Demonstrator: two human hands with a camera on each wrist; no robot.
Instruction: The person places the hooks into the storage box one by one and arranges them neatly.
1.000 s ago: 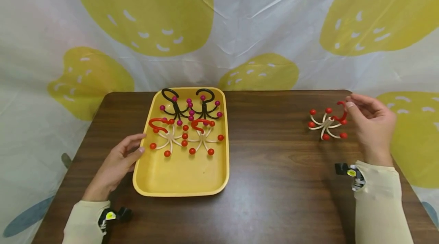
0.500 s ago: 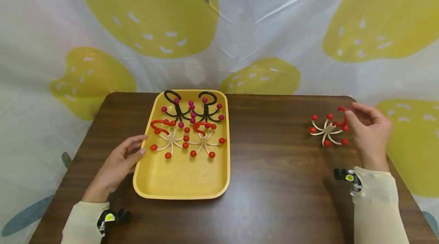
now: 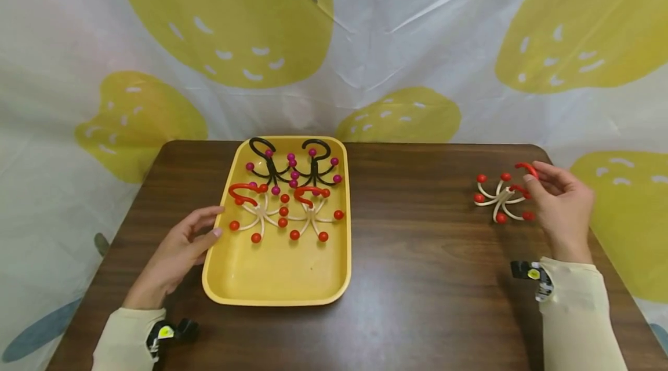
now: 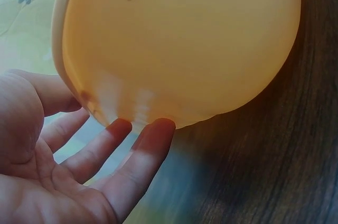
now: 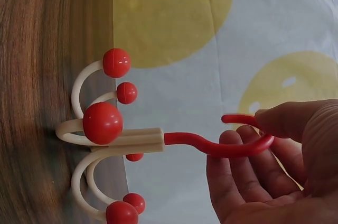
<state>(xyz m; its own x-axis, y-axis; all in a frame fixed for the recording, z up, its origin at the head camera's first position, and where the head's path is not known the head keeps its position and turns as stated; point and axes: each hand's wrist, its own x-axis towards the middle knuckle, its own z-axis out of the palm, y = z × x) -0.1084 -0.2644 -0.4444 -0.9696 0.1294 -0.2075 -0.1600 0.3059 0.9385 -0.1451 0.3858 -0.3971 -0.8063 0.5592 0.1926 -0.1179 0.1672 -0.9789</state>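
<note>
Here the right hand (image 3: 561,208) pinches the red hook (image 5: 222,142) of a cream multi-arm hanger (image 3: 501,197) with red ball tips, its grip clamped on that hook; the hanger stands on the dark wooden counter (image 3: 428,278), well to the right of the yellow tray (image 3: 276,278). The left hand (image 3: 174,252) lies at the tray's left rim, fingers (image 4: 140,155) straight and apart, tips touching the tray's outer wall. Inside the tray, toward its far end, lie two black hangers (image 3: 292,165) with magenta balls and, just nearer, two cream hangers (image 3: 284,211) with red balls. No readable writing or brand shows anywhere.
</note>
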